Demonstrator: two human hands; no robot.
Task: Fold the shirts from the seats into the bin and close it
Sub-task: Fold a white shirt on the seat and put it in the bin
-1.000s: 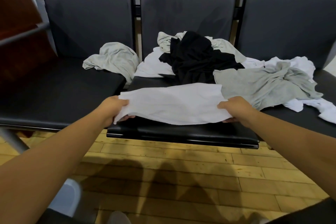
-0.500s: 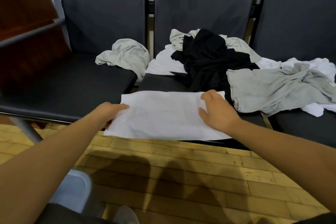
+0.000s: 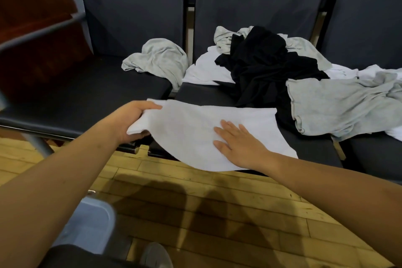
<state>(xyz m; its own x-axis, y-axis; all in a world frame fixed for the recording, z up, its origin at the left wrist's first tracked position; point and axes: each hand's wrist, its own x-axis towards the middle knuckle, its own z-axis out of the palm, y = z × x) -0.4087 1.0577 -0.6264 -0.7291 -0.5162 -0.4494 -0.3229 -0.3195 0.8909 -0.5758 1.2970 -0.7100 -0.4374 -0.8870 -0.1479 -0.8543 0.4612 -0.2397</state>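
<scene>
A white shirt (image 3: 187,137), partly folded into a wide band, lies across the front edge of the middle seat (image 3: 315,152). Its near hem droops past that edge, over the wooden floor (image 3: 217,202).

The person's right grip (image 3: 241,143) rests flat on the middle of the shirt, with the fingers straight and spread and nothing in its grasp. It seems to pin the cloth to the seat and mark the line for the next fold. The left grip (image 3: 130,119) grasps the shirt's left end, thumb on top and fingers curled underneath. The bunched fabric is lifted above the gap beside the left seat (image 3: 87,98) — probably ready to swing over towards the right.

Unfolded shirts wait behind:
- A black shirt (image 3: 261,65) is heaped towards the back of the middle seat.
- A grey shirt (image 3: 339,106) is spread over that seat's right edge.
- Another, crumpled grey shirt (image 3: 158,59) sits at the back right corner of the left seat.

A pale blue bin (image 3: 95,224) stands on the floor, below the left forearm and partly hidden by it — its inside cannot be seen. Judging by the pile, most of the folding remains
</scene>
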